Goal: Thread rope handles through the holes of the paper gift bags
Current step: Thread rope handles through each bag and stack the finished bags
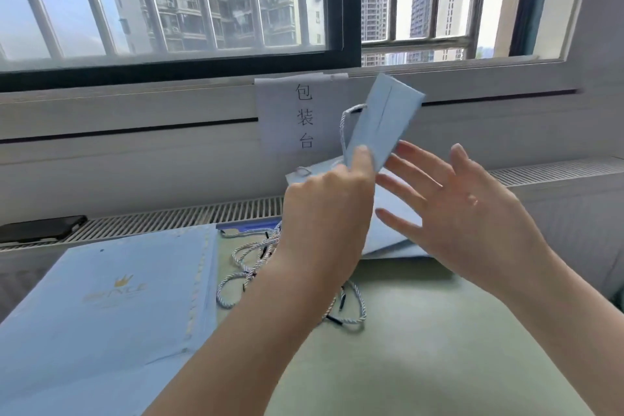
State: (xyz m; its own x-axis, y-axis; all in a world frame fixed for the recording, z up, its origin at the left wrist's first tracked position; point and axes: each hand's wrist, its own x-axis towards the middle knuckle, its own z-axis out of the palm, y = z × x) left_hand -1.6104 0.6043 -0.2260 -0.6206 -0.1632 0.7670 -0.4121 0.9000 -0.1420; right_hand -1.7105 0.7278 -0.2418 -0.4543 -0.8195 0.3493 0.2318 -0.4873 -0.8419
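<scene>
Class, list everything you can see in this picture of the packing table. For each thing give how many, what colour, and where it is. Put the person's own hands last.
Folded pale blue paper gift bag: one, held up in front of the sign, a rope loop hanging from it.
Stack of flat pale blue paper bags with a gold crown logo: one stack, left on the table.
Pile of pale blue paper bags: one pile, behind the hands.
Twisted white-blue rope handles with black tips: a loose heap, table centre.
White paper sign with black characters: one, taped under the window.
Black phone: one, far left on the vent.
Green table: one.
Left hand: pinches the held bag.
Right hand: open, fingers spread, beside the bag.
</scene>
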